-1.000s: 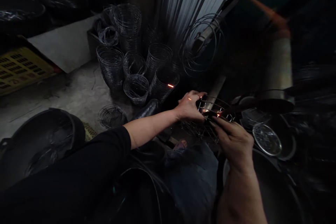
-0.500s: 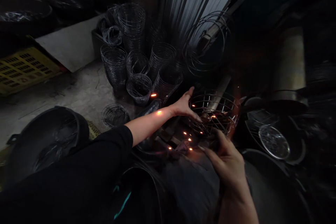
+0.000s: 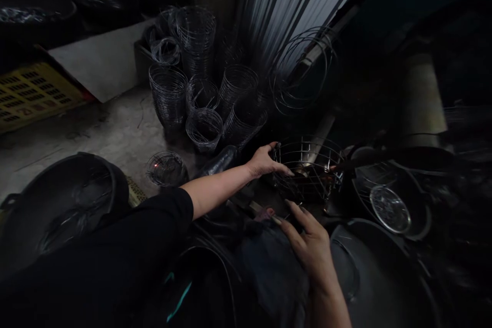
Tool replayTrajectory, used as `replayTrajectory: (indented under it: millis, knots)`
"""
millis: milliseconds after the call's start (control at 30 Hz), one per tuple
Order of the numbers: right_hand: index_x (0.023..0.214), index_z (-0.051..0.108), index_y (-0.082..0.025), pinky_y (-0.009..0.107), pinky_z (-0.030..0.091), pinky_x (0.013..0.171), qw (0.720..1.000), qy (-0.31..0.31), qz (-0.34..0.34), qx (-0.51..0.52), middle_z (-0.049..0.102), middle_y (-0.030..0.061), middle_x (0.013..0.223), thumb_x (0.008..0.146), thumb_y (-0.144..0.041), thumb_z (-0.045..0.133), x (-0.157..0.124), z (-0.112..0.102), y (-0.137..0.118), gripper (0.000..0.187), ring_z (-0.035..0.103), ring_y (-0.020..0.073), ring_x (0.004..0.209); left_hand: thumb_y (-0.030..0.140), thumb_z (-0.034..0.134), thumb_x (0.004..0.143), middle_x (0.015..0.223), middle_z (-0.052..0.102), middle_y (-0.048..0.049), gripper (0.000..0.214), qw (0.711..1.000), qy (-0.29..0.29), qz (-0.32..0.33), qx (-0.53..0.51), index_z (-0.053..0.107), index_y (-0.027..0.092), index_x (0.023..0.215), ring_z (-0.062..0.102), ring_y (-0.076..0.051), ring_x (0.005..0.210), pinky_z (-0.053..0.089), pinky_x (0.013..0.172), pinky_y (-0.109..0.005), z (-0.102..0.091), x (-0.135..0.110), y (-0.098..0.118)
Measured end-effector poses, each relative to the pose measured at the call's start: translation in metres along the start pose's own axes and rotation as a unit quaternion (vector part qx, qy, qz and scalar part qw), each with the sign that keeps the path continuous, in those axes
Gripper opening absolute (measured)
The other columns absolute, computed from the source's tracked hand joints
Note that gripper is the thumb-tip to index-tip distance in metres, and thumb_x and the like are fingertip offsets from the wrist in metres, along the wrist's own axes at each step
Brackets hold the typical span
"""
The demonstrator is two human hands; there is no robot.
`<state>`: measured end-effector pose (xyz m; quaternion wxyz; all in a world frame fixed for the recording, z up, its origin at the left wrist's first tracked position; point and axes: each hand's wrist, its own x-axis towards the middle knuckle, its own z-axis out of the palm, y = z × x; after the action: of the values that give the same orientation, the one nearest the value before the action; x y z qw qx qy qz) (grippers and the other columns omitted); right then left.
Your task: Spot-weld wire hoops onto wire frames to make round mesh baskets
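L fingers (image 3: 269,149) part hid behind wire basket (image 3: 307,164) | R forearm (image 3: 326,302) cut btm | far right blurred

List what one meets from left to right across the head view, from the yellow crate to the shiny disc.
yellow slotted plastic crate → big black round tub → small flat coil of thin wire → left hand → round wire basket → shiny round metal disc
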<state>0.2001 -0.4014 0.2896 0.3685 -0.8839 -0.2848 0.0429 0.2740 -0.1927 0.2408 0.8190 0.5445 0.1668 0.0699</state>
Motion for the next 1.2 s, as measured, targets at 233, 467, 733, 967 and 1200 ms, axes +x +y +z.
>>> replayTrajectory:
  millis: [233,467,733,967,1200]
  knots:
    - [0.109,0.073,-0.022,0.039,0.059,0.083,0.999,-0.012,-0.020,-0.043,0.072,0.0098,0.104,0.086,-0.046,0.061,-0.001,0.000,-0.009,0.035,0.069,0.0275,0.097,0.022,0.094,0.027,0.104,0.066,-0.0062,0.110,1.000,-0.026,-0.006,0.008,0.054,0.014,0.129,0.062,-0.021,0.093,0.053,0.092,-0.041,0.004,0.004,-0.007]
    - [0.095,0.077,-0.021,0.030,0.061,0.066,0.992,-0.028,-0.124,-0.008,0.075,0.0073,0.084,0.088,-0.044,0.060,-0.003,-0.034,-0.066,0.030,0.072,0.0239,0.079,0.027,0.093,0.028,0.127,0.055,-0.0114,0.111,0.985,-0.058,0.088,0.138,0.055,0.013,0.130,0.054,-0.026,0.116,0.044,0.105,-0.039,-0.019,-0.023,0.019]
    - [0.092,0.077,-0.022,0.028,0.056,0.064,0.993,-0.099,-0.034,-0.048,0.074,0.0059,0.084,0.087,-0.038,0.057,0.027,-0.039,-0.070,0.026,0.071,0.0212,0.074,0.042,0.087,0.039,0.137,0.047,-0.0145,0.113,0.874,-0.123,0.184,0.432,0.044,0.021,0.141,0.039,-0.034,0.130,0.037,0.108,-0.053,-0.022,-0.097,0.057]
    - [0.105,0.073,-0.011,0.040,0.055,0.070,0.929,-0.011,-0.156,-0.335,0.073,0.0144,0.091,0.086,-0.021,0.050,0.012,-0.030,-0.058,0.031,0.069,0.0284,0.080,0.055,0.081,0.049,0.138,0.047,-0.0159,0.105,0.836,-0.092,0.190,0.507,0.044,0.021,0.141,0.038,-0.035,0.129,0.038,0.103,-0.055,-0.011,-0.093,0.059]
    - [0.100,0.075,-0.017,0.025,0.056,0.064,0.986,0.012,-0.135,-0.095,0.074,0.0072,0.085,0.092,-0.027,0.051,0.013,-0.041,-0.046,0.027,0.071,0.0181,0.073,0.060,0.076,0.053,0.139,0.046,-0.0149,0.100,0.815,-0.127,0.199,0.529,0.043,0.025,0.141,0.037,-0.036,0.130,0.038,0.100,-0.056,0.005,-0.089,0.057]
